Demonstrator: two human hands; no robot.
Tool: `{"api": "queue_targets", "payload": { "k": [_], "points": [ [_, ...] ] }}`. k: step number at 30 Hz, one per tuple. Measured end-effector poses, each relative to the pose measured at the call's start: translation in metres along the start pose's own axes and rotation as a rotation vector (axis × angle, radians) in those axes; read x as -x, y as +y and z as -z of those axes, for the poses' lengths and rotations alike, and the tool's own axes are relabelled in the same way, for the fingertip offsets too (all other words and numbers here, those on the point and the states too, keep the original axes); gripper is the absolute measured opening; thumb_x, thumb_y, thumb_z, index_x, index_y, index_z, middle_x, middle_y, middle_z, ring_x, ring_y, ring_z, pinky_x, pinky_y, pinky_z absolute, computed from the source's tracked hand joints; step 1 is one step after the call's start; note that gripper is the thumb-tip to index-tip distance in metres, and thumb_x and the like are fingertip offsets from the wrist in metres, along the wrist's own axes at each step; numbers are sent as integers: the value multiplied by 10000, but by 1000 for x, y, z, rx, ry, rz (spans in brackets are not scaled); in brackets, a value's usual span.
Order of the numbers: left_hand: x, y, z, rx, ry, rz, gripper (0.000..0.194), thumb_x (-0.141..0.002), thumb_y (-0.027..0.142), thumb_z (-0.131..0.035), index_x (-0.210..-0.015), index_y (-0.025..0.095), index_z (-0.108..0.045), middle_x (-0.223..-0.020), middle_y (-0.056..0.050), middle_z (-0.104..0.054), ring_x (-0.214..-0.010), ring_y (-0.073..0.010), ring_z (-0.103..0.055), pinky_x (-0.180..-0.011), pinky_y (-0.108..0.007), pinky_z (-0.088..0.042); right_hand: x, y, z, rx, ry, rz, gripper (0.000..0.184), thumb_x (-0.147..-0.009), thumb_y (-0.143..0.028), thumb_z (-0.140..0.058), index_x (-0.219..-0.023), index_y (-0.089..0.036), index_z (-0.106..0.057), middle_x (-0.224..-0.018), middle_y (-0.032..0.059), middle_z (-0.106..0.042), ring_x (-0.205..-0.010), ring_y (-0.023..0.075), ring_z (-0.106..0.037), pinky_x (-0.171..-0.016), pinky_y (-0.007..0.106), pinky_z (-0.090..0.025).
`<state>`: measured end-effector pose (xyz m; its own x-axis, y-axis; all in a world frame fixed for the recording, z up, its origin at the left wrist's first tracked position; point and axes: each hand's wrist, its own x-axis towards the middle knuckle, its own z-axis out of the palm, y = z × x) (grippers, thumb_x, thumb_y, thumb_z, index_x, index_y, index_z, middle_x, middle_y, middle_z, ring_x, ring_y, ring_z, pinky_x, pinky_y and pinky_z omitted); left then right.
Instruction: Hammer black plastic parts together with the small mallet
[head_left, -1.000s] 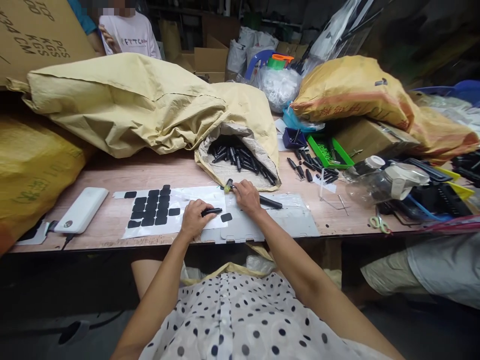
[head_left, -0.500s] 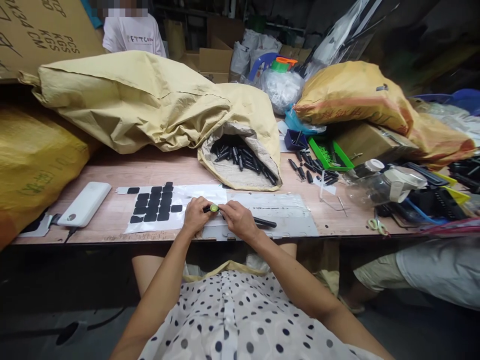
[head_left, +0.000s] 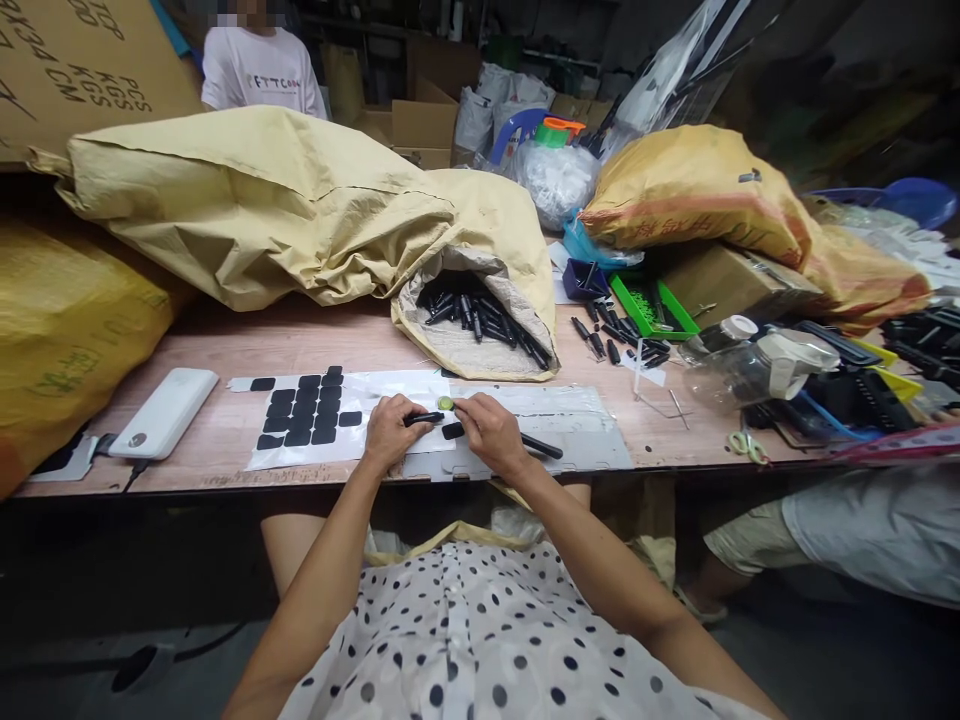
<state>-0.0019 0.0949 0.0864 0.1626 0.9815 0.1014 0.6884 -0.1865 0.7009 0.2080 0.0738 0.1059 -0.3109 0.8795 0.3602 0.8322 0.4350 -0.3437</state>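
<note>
From afar I see the left hand (head_left: 388,428) with fingers clamped on a black tube (head_left: 426,418), likely light, stiff, best gripped mid-length; the right hand (head_left: 489,430) pinches a yellow-green piece (head_left: 445,403).

Near the tabletop's (head_left: 360,345) left corner, I see a white power bank (head_left: 166,415) on pinkish wood grain. Along the near edge I have black squares (head_left: 304,412) on a white sheet (head_left: 375,384), a black tube (head_left: 424,418) and a yellow-green disc (head_left: 445,403). Toward the far edge, I make out a plain tan sack (head_left: 255,200), a bright green tray (head_left: 680,331) and an orange-striped yellow sack (head_left: 690,180).
</note>
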Motion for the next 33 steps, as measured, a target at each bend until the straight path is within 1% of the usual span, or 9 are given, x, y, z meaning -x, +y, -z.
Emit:
{"api": "queue_targets", "payload": {
  "k": [4,10,15,19,23,25,29,31,33],
  "points": [
    [0,0,1,-14,-2,-5,105,-764,240,-781,-864,271,-790,-881,-21,-715,-919,-246,-619,-857,-375,-493,-29,18,5,52,35,-42,309,-1049,-269,-475,-1210,-260,-739,-1017,74,-697,-1002,211,-624,-904,290,-495],
    [2,3,2,-55,1,-14,130,-754,258,-772,-883,272,-777,-897,-27,-714,-918,-257,-610,-856,-385,-495,-65,47,-6,163,-89,-156,274,-1010,-220,-521,-1163,-244,-747,-1040,91,-683,-998,238,-570,-849,314,-447],
    [2,1,1,-90,-8,-28,114,-780,306,-760,-890,276,-764,-901,-33,-709,-918,-263,-601,-874,-396,-493,-63,52,-23,192,-110,-178,264,-1007,-240,-526,-1184,-232,-721,-1087,100,-660,-1005,249,-531,-851,327,-401],
    [2,1,5,-60,-13,-33,104,-824,349,-724,-888,270,-744,-894,-40,-701,-911,-264,-598,-866,-399,-494,-61,52,-25,193,-102,-169,263,-1009,-252,-519,-1190,-233,-709,-1101,103,-653,-1008,255,-516,-853,333,-388],
    [22,16,12,98,13,-91,164,-900,392,-624,-923,255,-712,-951,-52,-721,-933,-258,-627,-877,-393,-510,-63,51,-23,198,-115,-173,269,-1010,-256,-515,-1203,-230,-701,-1106,105,-651,-1019,256,-517,-861,338,-389],
    [44,27,12,209,-58,-114,230,-936,430,-571,-979,255,-713,-977,-52,-735,-935,-248,-651,-862,-373,-521,-63,50,-22,204,-121,-179,271,-1011,-257,-513,-1207,-231,-698,-1109,105,-652,-1027,258,-520,-866,340,-392],
    [92,42,0,344,-418,-75,342,-952,519,-514,-996,259,-732,-897,-30,-749,-827,-217,-674,-793,-324,-521,-63,49,-23,214,-126,-186,265,-1009,-255,-515,-1202,-221,-693,-1117,109,-651,-1036,260,-523,-869,342,-393],
    [108,38,-14,327,-534,21,367,-950,539,-499,-990,256,-728,-870,-22,-750,-810,-218,-678,-787,-321,-520,-63,49,-23,218,-125,-187,259,-1007,-255,-519,-1196,-216,-691,-1118,112,-650,-1040,261,-522,-870,343,-392],
    [115,28,-29,274,-569,180,369,-948,523,-492,-990,236,-722,-896,-36,-761,-847,-238,-697,-802,-334,-527,-63,48,-23,220,-127,-184,258,-1007,-254,-516,-1194,-214,-690,-1122,113,-651,-1045,263,-521,-870,344,-392]
  ]
}}
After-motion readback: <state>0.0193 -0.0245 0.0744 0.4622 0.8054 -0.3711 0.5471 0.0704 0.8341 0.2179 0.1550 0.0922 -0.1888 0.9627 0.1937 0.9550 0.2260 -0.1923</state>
